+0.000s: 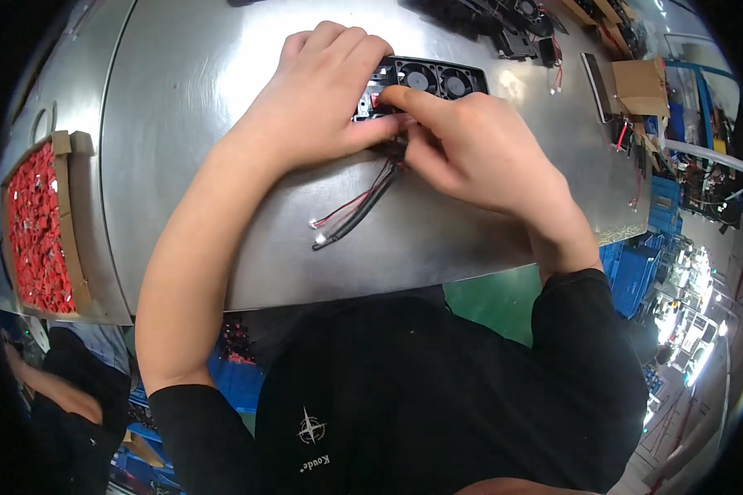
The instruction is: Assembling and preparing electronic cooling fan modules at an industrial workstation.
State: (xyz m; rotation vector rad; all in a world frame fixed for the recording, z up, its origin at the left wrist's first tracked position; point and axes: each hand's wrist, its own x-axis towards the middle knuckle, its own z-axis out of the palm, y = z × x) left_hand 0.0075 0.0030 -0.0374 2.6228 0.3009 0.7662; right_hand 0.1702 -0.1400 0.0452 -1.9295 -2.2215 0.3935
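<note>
A black fan module (pixel 434 80) with two round fans lies on the shiny metal table (pixel 182 124). My left hand (pixel 318 95) covers its left end, thumb pressed along its near edge. My right hand (pixel 470 144) pinches at the same near edge, index finger laid on a small red part (pixel 376 100). A bundle of red and black wires (pixel 357 208) in a dark sleeve trails from under my hands toward me and ends in small white connectors. What my fingertips grip is hidden.
A cardboard box of small red parts (pixel 35 231) stands at the table's left edge. More black fan parts (pixel 504 25), a cardboard box (pixel 640 87) and cables lie at the far right. Blue bins (pixel 636 268) sit below the table's right side. Another person's arm (pixel 49 388) shows at lower left.
</note>
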